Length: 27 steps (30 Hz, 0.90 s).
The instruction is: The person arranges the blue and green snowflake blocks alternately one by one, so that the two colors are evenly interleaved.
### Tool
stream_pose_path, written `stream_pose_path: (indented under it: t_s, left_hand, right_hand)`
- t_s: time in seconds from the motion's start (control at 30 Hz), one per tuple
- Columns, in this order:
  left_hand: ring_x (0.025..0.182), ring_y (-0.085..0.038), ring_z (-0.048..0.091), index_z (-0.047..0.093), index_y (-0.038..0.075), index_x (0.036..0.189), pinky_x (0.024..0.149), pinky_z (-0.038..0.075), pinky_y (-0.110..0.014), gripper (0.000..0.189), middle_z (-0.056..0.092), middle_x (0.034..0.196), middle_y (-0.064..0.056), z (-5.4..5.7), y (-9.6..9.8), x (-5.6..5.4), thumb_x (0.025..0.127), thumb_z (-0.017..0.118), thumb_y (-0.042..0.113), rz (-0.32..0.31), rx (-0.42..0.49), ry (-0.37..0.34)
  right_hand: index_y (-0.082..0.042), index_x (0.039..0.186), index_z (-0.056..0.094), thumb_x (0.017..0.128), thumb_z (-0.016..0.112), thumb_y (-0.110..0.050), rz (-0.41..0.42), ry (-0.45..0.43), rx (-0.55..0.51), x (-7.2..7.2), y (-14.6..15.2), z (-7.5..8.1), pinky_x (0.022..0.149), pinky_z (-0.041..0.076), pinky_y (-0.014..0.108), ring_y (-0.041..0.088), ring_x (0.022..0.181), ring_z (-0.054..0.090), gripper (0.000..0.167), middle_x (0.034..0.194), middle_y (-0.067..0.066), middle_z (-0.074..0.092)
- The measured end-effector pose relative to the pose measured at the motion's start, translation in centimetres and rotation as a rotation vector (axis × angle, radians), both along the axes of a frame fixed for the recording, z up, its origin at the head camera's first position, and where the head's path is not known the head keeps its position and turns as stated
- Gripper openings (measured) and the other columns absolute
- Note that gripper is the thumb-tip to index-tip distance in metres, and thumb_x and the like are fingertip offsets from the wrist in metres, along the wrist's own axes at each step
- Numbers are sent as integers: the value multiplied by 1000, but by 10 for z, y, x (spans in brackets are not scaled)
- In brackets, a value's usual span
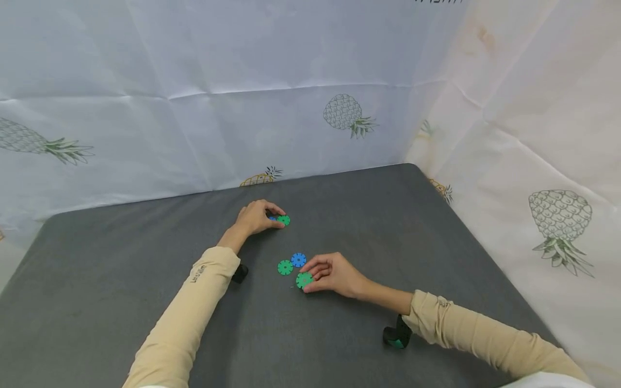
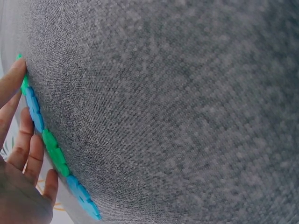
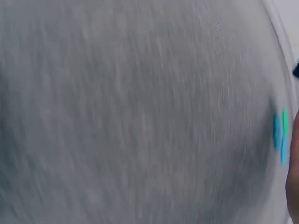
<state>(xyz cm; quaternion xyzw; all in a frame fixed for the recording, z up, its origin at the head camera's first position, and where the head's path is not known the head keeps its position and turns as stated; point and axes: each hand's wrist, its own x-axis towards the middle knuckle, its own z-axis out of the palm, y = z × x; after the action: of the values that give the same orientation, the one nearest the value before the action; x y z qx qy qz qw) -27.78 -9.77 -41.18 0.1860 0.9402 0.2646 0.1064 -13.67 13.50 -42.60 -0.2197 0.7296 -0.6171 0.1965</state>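
In the head view my left hand (image 1: 257,216) is at the far middle of the table, thumb and index finger around a green notched disc (image 1: 284,220) with a blue one beside it. The left wrist view shows a row of alternating green and blue notched discs (image 2: 56,153), a fingertip on the green end disc and the other fingers along the row. Nearer the front, my right hand (image 1: 337,276) pinches another green notched disc (image 1: 303,280) between thumb and fingers. A loose-looking green disc (image 1: 285,267) and a blue disc (image 1: 298,260) lie just beyond it.
The grey cloth-covered table (image 1: 359,215) meets a white curtain (image 1: 194,129) with pineapple prints at the back and right. Dark wrist cameras hang below both sleeves, such as the right wrist device (image 1: 398,333).
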Motion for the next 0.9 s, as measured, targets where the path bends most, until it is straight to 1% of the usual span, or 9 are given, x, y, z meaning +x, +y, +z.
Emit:
stream_pose_path:
  t_s: [0.1, 0.23, 0.4, 0.47, 0.57, 0.7, 0.9]
  left_hand:
    - [105, -26, 55, 73, 18, 113, 86, 43, -45, 34, 61, 113, -6, 0, -2, -1, 83, 76, 34, 7, -3, -6]
    - [106, -26, 55, 73, 19, 113, 89, 41, -46, 34, 61, 114, -6, 1, -3, 0, 83, 76, 34, 18, -3, -13]
    - [109, -26, 54, 73, 18, 113, 92, 40, -47, 33, 61, 116, -7, 1, -2, 1, 83, 76, 32, 22, 8, -20]
    - [108, -26, 54, 73, 18, 113, 92, 41, -47, 33, 61, 116, -6, 0, -1, 2, 83, 76, 32, 22, 12, -20]
    - [107, -26, 54, 73, 18, 113, 91, 42, -46, 33, 61, 115, -6, 0, 0, 2, 83, 76, 33, 21, 13, -19]
    - [106, -25, 55, 73, 18, 113, 89, 43, -44, 33, 62, 114, -5, -1, 0, 1, 83, 76, 33, 24, 13, -13]
    - [105, -24, 55, 74, 20, 112, 89, 43, -43, 33, 62, 112, -4, -3, 1, 0, 82, 77, 34, 36, 9, -10]
  right_hand:
    - [6, 104, 68, 75, 79, 0, -16, 27, 16, -14, 9, -1, 69, 55, 26, 8, 74, 64, 31, 86, 9, 70]
    - [8, 102, 69, 75, 79, 1, 4, 40, 22, -36, 20, 0, 68, 56, 31, 11, 75, 67, 30, 86, 12, 71]
    - [11, 99, 66, 75, 78, 5, 53, -7, 16, -63, 31, 0, 70, 57, 37, 15, 74, 69, 28, 86, 11, 72]
    - [11, 98, 66, 75, 77, 5, 58, -32, 14, -72, 34, 0, 70, 57, 39, 16, 73, 70, 26, 87, 10, 72]
    - [9, 94, 66, 75, 77, 6, 44, -45, 20, -85, 36, 0, 70, 57, 39, 16, 73, 69, 23, 87, 7, 73]
    - [9, 92, 65, 75, 76, 9, 31, -63, 2, -101, 36, -2, 71, 57, 38, 16, 72, 69, 20, 87, 4, 72]
    - [9, 97, 65, 77, 74, 9, 12, -74, -38, -119, 31, -6, 70, 57, 37, 17, 70, 69, 21, 82, 8, 71]
